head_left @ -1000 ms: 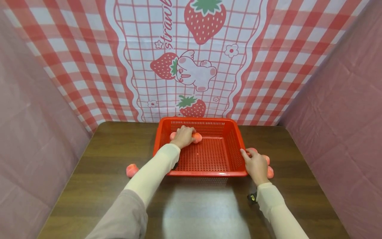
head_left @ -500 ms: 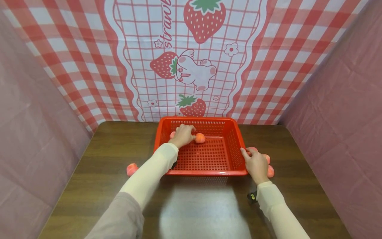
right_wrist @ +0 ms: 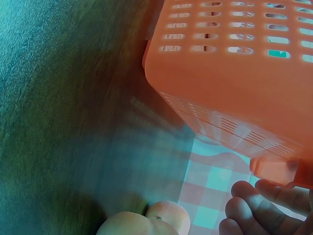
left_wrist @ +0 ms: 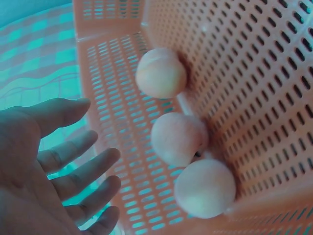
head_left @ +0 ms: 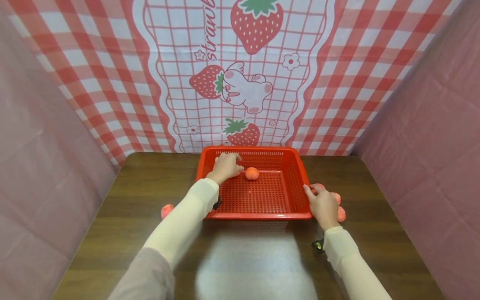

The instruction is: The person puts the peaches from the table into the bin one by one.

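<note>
Left fingers (left_wrist: 90,170), seemingly farther from peach (head_left: 252,173)

You face a cloth (head_left: 240,116): red-white gingham (head_left: 360,75) at the sides, gridded white panel (head_left: 176,62) between, printed strawberries (head_left: 256,25), flowers (head_left: 291,61), cartoon animal (head_left: 249,93), sideways lettering (head_left: 211,33). Wrinkled pink drapes (head_left: 41,175) flank you left and right. Your table (head_left: 375,216): brown woodgrain, far corners rounded, pale glare (head_left: 255,266) near middle.

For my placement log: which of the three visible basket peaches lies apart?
The top peach in the left wrist view: a gap separates it, while the middle peach and lowest peach appear to touch.
</note>
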`<state>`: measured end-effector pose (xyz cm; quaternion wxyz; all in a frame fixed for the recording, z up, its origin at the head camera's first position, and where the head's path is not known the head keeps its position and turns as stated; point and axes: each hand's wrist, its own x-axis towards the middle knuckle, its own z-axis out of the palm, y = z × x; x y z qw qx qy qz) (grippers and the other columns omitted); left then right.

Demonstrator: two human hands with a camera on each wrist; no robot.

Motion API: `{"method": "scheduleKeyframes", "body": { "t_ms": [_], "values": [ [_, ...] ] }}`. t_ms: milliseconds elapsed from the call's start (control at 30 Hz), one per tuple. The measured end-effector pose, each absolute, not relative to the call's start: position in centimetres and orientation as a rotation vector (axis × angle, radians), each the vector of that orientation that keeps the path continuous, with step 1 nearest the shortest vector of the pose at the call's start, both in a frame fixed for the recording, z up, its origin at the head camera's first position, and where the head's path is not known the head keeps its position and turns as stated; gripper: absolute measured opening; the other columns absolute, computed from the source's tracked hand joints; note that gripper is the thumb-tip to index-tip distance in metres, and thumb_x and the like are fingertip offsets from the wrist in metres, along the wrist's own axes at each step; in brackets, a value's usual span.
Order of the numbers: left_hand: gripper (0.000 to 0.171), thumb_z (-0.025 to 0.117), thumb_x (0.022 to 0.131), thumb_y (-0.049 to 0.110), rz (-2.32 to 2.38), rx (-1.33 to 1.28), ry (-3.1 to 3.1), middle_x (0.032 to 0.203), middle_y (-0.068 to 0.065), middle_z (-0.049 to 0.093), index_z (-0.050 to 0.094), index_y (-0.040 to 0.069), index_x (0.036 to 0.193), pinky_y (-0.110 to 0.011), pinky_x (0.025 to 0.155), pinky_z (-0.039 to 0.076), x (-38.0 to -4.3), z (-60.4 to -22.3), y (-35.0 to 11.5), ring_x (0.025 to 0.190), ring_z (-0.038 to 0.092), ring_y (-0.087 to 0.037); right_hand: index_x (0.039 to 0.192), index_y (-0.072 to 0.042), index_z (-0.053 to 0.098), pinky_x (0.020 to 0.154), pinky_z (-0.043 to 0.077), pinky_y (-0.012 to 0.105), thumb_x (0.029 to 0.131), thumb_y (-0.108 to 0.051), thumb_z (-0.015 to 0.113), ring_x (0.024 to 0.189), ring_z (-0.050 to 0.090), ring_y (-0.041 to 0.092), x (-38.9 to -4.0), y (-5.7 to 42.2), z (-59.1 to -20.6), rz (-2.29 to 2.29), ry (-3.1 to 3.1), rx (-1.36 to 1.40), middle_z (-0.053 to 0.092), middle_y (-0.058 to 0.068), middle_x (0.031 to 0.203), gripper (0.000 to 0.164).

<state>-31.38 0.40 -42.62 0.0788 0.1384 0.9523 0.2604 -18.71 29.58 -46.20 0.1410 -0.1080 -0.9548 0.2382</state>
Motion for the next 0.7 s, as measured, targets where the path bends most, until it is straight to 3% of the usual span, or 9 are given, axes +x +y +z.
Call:
{"method": "scheduleKeyframes", "body": {
  "t_ms": [267, 500, 700],
  "values": [
    [0.042, 0.068, 0.091, 0.032, 0.805, 0.373, 2.868, 0.120, -0.005, 0.067, 0.063, 0.013, 0.128, -0.045, 0.102, 0.037, -31.2, -41.2, -0.8, 0.117, 0.053, -0.029, 0.111, -0.003, 0.070, 0.063, 0.048, 0.040, 0.098, -0.041, 0.054, 0.073, 0.061, 0.032, -18.7, 29.5, -46.0, 0.703, -2.762, -0.328, 0.073, 0.018, 0.091, 0.044],
    [0.043, 0.067, 0.092, 0.033, 0.780, 0.396, 2.907, 0.129, -0.006, 0.064, 0.062, 0.013, 0.129, -0.049, 0.104, 0.036, -30.9, -40.3, -2.5, 0.124, 0.051, -0.033, 0.113, -0.002, 0.069, 0.069, 0.049, 0.048, 0.098, -0.041, 0.053, 0.075, 0.063, 0.034, -18.7, 29.4, -46.1, 0.704, -2.761, -0.323, 0.073, 0.019, 0.092, 0.045],
    [0.041, 0.068, 0.091, 0.033, 0.761, 0.391, 2.941, 0.128, -0.005, 0.065, 0.064, 0.013, 0.126, -0.050, 0.104, 0.038, -30.5, -39.5, -4.1, 0.125, 0.050, -0.034, 0.112, -0.001, 0.069, 0.066, 0.049, 0.045, 0.098, -0.041, 0.054, 0.071, 0.062, 0.032, -18.7, 29.4, -46.0, 0.694, -2.758, -0.314, 0.073, 0.018, 0.090, 0.045]
  ]
}}
